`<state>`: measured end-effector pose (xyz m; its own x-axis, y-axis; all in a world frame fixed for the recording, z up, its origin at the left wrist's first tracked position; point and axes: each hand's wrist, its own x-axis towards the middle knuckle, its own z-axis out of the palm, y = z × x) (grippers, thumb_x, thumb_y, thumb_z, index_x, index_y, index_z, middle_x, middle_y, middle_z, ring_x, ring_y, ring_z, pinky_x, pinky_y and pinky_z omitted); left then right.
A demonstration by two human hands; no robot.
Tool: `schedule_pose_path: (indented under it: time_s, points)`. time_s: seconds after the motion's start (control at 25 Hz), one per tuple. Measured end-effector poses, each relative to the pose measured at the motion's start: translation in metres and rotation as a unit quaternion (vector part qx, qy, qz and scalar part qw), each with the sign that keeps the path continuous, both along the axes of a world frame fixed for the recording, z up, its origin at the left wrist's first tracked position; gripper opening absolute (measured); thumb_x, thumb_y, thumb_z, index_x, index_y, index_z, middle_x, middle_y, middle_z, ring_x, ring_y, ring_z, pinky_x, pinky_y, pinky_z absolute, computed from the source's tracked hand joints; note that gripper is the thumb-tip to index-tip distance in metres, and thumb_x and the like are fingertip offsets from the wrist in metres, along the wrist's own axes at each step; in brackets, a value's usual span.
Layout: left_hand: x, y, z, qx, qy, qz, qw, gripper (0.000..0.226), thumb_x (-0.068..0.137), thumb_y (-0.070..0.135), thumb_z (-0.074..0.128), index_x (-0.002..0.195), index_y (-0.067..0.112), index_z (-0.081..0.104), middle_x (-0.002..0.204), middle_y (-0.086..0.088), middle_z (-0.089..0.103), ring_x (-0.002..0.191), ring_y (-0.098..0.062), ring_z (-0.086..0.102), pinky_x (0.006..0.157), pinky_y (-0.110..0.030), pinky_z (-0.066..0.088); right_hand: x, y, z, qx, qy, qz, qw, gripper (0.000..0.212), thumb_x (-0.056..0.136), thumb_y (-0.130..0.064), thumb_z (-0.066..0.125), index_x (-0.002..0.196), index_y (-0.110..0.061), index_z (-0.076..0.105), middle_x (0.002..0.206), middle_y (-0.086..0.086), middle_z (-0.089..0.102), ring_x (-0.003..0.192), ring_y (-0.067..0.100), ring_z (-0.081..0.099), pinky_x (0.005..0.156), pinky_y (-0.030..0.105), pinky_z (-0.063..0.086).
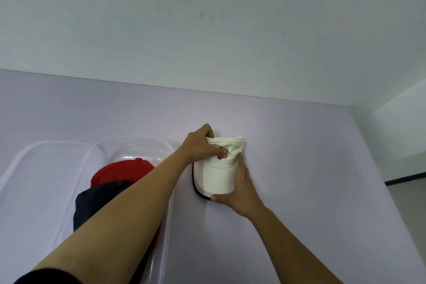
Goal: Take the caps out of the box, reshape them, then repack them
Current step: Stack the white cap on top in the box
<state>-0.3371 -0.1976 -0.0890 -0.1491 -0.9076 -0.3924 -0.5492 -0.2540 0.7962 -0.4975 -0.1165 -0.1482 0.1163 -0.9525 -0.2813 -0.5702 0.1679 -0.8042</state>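
A cream cap (219,170) with a small coloured logo and a black-edged brim lies on the pale lilac table (299,157), right of the box. My left hand (199,145) grips the crumpled crown at its far left side. My right hand (239,189) holds the brim from the right, thumb curled under its near edge. A clear plastic box (166,226) stands to the left; inside lie a red cap (119,172) and a dark navy cap (92,205), partly hidden by my left forearm.
A clear lid (46,168) lies flat on the table left of the box. A white wall rises behind the table's far edge. The table's right edge drops to a grey floor (410,203) at the far right.
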Motion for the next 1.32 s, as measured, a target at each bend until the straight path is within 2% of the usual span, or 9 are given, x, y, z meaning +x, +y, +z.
schedule_pose_path:
  time_s: [0.08, 0.16, 0.2, 0.36, 0.52, 0.76, 0.88, 1.08, 1.32]
  points:
    - [0.0, 0.0, 0.004, 0.003, -0.013, -0.048, 0.999, 0.043, 0.066, 0.034, 0.079, 0.106, 0.026, 0.064, 0.086, 0.003, 0.059, 0.081, -0.012, 0.051, 0.063, -0.017, 0.038, 0.0, 0.004, 0.002, -0.02, -0.002, 0.011, 1.0, 0.14, 0.04, -0.05, 0.09, 0.148, -0.031, 0.002, 0.153, -0.01, 0.024, 0.139, 0.012, 0.029, 0.109, 0.047, 0.035]
    - [0.003, 0.003, 0.01, -0.012, -0.043, -0.102, 0.994, 0.023, 0.079, 0.035, 0.071, 0.093, 0.017, 0.073, 0.076, 0.0, 0.061, 0.068, -0.008, 0.05, 0.051, -0.009, 0.034, 0.002, 0.007, 0.006, -0.035, 0.004, 0.024, 0.999, 0.138, 0.043, -0.049, 0.089, 0.149, -0.03, 0.001, 0.155, -0.009, 0.021, 0.14, 0.012, 0.027, 0.11, 0.047, 0.033]
    - [0.005, 0.005, 0.014, -0.02, -0.048, -0.113, 0.992, 0.024, 0.081, 0.036, 0.068, 0.085, 0.014, 0.075, 0.069, 0.0, 0.06, 0.06, -0.007, 0.046, 0.045, -0.01, 0.032, 0.004, 0.009, 0.012, -0.04, 0.012, 0.023, 0.999, 0.137, 0.046, -0.047, 0.089, 0.149, -0.029, 0.001, 0.156, -0.009, 0.019, 0.141, 0.012, 0.026, 0.112, 0.045, 0.032]
    - [0.016, 0.009, 0.046, -0.063, -0.05, -0.108, 0.991, 0.024, 0.083, 0.036, 0.067, 0.076, 0.014, 0.075, 0.064, -0.004, 0.058, 0.055, -0.01, 0.042, 0.042, -0.013, 0.029, 0.014, 0.016, 0.04, -0.103, 0.051, 0.016, 0.993, 0.124, 0.059, -0.036, 0.084, 0.149, -0.019, 0.001, 0.157, -0.002, 0.014, 0.142, 0.016, 0.021, 0.115, 0.034, 0.025]
    - [0.044, 0.011, 0.092, -0.132, -0.055, -0.092, 0.985, 0.024, 0.082, 0.034, 0.068, 0.078, 0.012, 0.076, 0.059, -0.002, 0.059, 0.052, -0.008, 0.04, 0.042, -0.013, 0.03, 0.047, 0.023, 0.068, -0.172, 0.077, -0.005, 0.982, 0.108, 0.07, -0.032, 0.079, 0.149, -0.012, 0.008, 0.157, 0.005, 0.015, 0.142, 0.02, 0.021, 0.115, 0.037, 0.025]
    - [0.112, 0.024, 0.135, -0.178, -0.073, -0.06, 0.979, 0.021, 0.082, 0.033, 0.068, 0.077, 0.014, 0.076, 0.063, -0.004, 0.061, 0.054, -0.011, 0.04, 0.043, -0.014, 0.027, 0.115, 0.037, 0.097, -0.186, 0.069, 0.018, 0.98, 0.103, 0.076, -0.044, 0.071, 0.149, -0.018, 0.003, 0.159, 0.0, 0.004, 0.145, 0.018, 0.012, 0.115, 0.031, 0.021]
    - [0.146, 0.033, 0.146, -0.196, -0.083, -0.043, 0.976, 0.021, 0.082, 0.031, 0.068, 0.078, 0.013, 0.077, 0.073, -0.013, 0.068, 0.061, -0.015, 0.045, 0.051, -0.02, 0.03, 0.148, 0.045, 0.106, -0.161, 0.053, 0.03, 0.985, 0.103, 0.077, -0.054, 0.065, 0.149, -0.023, -0.001, 0.159, -0.005, -0.003, 0.146, 0.014, 0.005, 0.115, 0.034, 0.018]
    - [0.198, 0.052, 0.153, -0.209, -0.102, -0.003, 0.973, 0.022, 0.083, 0.03, 0.067, 0.074, 0.012, 0.075, 0.058, -0.006, 0.053, 0.053, -0.015, 0.035, 0.044, -0.016, 0.031, 0.191, 0.064, 0.094, -0.007, 0.071, 0.089, 0.994, 0.132, 0.059, -0.07, 0.07, 0.145, -0.028, -0.021, 0.156, -0.001, -0.023, 0.145, 0.019, -0.011, 0.118, 0.044, 0.01]
    - [0.232, 0.066, 0.146, -0.206, -0.084, 0.014, 0.975, 0.026, 0.083, 0.034, 0.066, 0.075, 0.011, 0.076, 0.066, -0.015, 0.058, 0.053, -0.013, 0.035, 0.043, -0.015, 0.027, 0.205, 0.062, 0.086, 0.091, 0.142, 0.076, 0.983, 0.149, 0.046, -0.071, 0.076, 0.144, -0.024, -0.025, 0.157, 0.013, -0.012, 0.145, 0.031, -0.007, 0.118, 0.049, 0.009]
